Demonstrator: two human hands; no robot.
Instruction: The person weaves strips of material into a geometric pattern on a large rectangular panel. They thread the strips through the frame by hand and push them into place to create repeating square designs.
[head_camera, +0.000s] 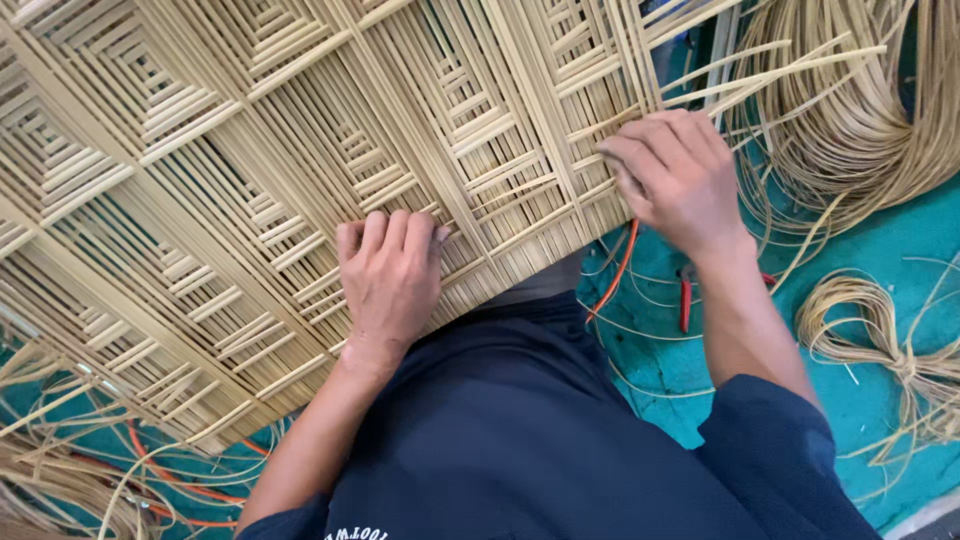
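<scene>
You are looking down at a large woven cane panel (300, 150) that is filling most of the view and lying across your lap, its near edge resting against your dark blue shirt (520, 430). The pale flat strips are crossing in a pattern of nested diamonds. Your left hand (390, 275) is lying flat on the weave near that edge, fingers (385, 232) together and slightly curled, pressing down and gripping nothing. Your right hand (678, 178) is working at the panel's right edge, fingers bent and pinched closed on the end of a loose strip (770, 65) where it is leaving the weave; exactly how many strips it is pinching is hidden under the knuckles. The panel looks light and springy, stiff along each strip but prone to kinking or splitting if bent sharply, so it is best held flat with the palm near the working edge, each strip taken close to where it enters the weave. To your right, bundles of loose cane (860, 130) are lying coiled on a teal floor (880, 260), with a smaller coil (860, 320) nearer you. A red-handled tool (686, 300) and an orange cord (620, 265) are lying just below your right hand.
</scene>
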